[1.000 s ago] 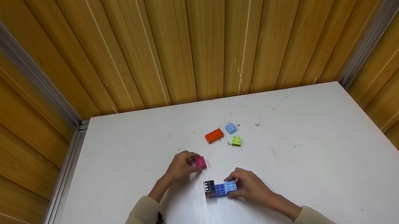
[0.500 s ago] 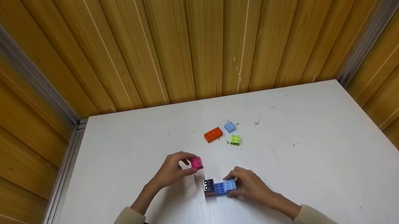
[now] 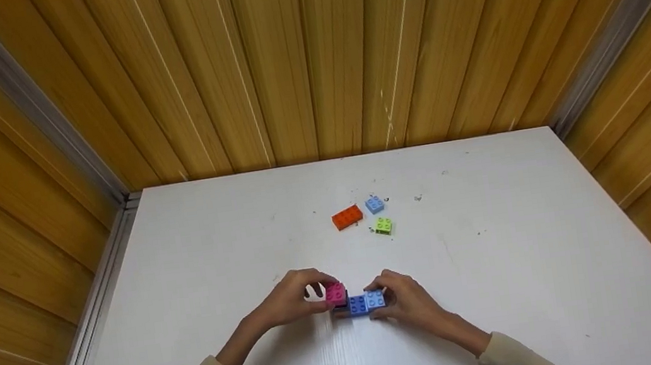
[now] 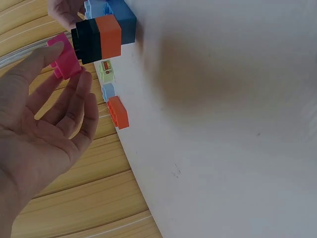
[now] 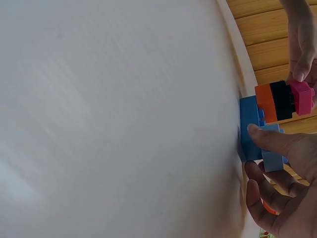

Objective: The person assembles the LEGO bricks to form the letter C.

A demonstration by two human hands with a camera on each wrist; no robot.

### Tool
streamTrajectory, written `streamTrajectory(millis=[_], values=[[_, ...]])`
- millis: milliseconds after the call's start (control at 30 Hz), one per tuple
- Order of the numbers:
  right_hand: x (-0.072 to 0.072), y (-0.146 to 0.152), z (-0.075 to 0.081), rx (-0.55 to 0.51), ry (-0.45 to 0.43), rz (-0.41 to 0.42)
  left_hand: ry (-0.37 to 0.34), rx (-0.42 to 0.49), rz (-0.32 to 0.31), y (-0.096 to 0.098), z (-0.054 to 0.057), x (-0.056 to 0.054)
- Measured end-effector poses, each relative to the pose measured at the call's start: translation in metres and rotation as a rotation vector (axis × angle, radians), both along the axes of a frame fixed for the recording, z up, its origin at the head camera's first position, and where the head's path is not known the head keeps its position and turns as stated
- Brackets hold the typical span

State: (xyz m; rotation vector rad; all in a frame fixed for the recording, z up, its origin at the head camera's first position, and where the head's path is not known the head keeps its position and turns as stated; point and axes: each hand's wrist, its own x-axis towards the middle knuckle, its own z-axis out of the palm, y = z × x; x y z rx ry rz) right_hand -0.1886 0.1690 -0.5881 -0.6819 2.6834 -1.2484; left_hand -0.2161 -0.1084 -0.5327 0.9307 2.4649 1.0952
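My left hand pinches a pink toy brick between thumb and fingers, right over the studs of a black brick. The black brick sits on an orange brick, which stands on the left end of a long blue brick. On that blue brick's right end is a light blue brick. My right hand grips this built piece at its light blue end, thumb on the near side and fingers on the far side. In the head view the pink brick hides most of the black one.
Farther back on the white table lie an orange-red brick, a small light blue brick and a lime green brick. Wood-patterned walls stand along the table's back and sides.
My left hand lifted the pink brick off the table, drew it back left, then brought it toward me over the black brick. My right hand has kept its hold on the built piece.
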Motion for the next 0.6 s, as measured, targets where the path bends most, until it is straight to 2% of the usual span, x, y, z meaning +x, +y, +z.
streamTrajectory(millis=[267,600], values=[[-0.0014,-0.0005,0.0021,0.013,-0.037,-0.006,0.013,0.01,0.014,0.0025,-0.0019,0.0013],[-0.0021,0.0001,-0.0004,0.017,0.006,0.004,0.02,0.006,0.033,0.0067,-0.0036,-0.0012]])
